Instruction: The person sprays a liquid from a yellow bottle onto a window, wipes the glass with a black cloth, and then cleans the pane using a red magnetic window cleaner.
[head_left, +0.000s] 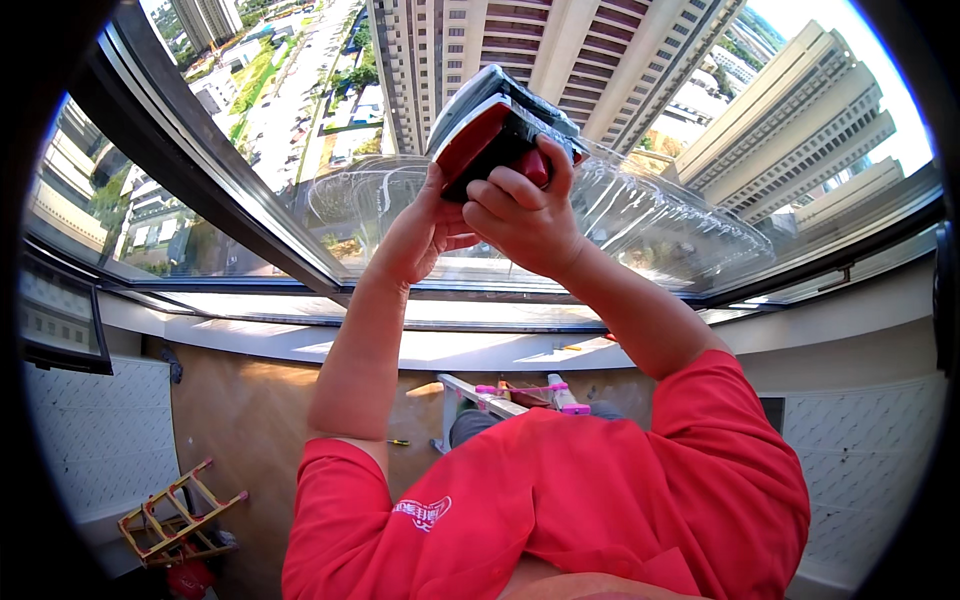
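Note:
A red and black window cleaner (474, 142), apparently of the magnetic two-part kind, is up at the window. A grey-and-white part with a wet, foamy edge lies along its far side. My right hand (525, 210) is closed around the red grip on its near face. My left hand (424, 232) holds its lower left corner, thumb along the side. Behind both hands, the window glass (645, 217) carries curved soapy streaks to the left and right of the cleaner. Whether the cleaner is pressed flat on the glass, I cannot tell.
A dark window frame post (225, 172) slants at left, above a white sill (465, 349). Below me stands an aluminium stepladder (487, 397) with pink fittings. A yellow ladder (180, 517) is at lower left. A screwdriver (399, 442) lies on the floor. Tall buildings show outside.

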